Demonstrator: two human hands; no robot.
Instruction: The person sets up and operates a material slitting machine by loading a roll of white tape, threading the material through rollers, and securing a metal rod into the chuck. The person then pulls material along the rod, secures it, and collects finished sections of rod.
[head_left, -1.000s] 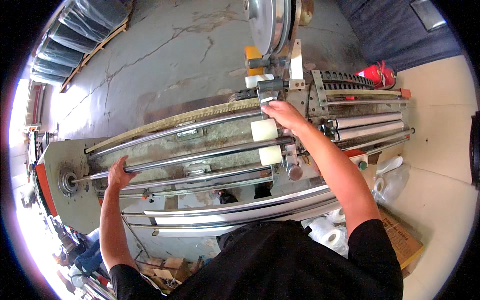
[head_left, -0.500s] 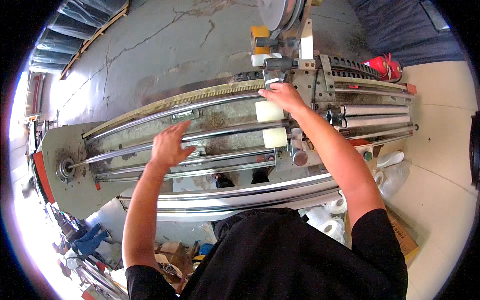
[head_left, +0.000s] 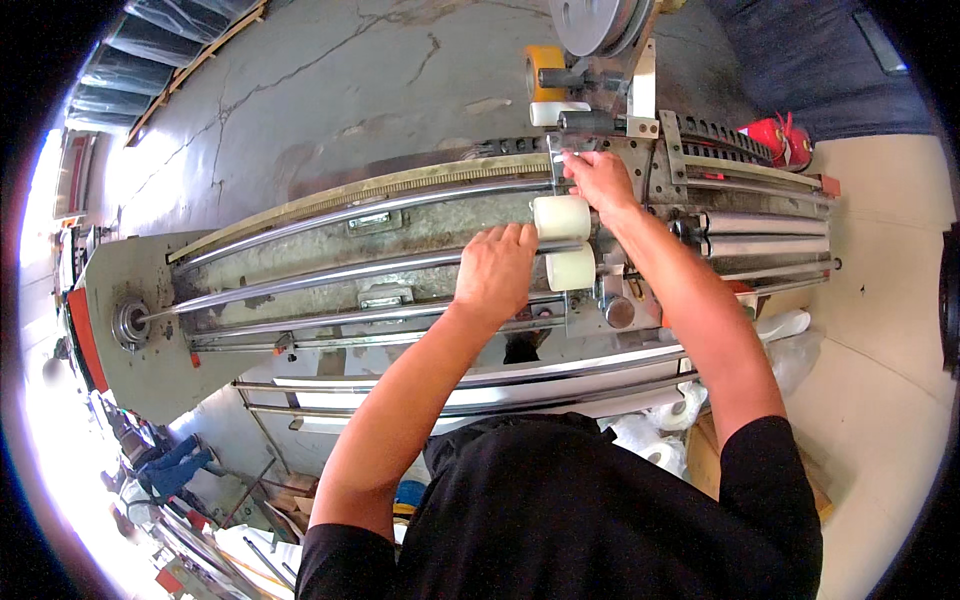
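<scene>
My left hand lies open on the steel rail at frame centre, steadying me beside the cream rollers. My right hand, just above, pinches the carriage bracket to hold it.

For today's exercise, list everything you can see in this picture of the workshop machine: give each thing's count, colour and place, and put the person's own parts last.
Machine frame: one, grey, lying across the middle.
Steel rods: several, shiny silver, running along the machine.
Cream rollers: two, cream-white, one above the other on a rod, centre right.
Large wheel: one, grey metal, top edge.
Yellow wheel: one, yellow, left of the large wheel's mount.
Fire extinguisher: one, red, on the floor, upper right.
White rolls: several, white, under the machine, lower right.
Concrete floor: one, grey, cracked, beyond the machine.
Left hand: one, resting on the rod beside the rollers.
Right hand: one, at the metal bracket above the rollers.
</scene>
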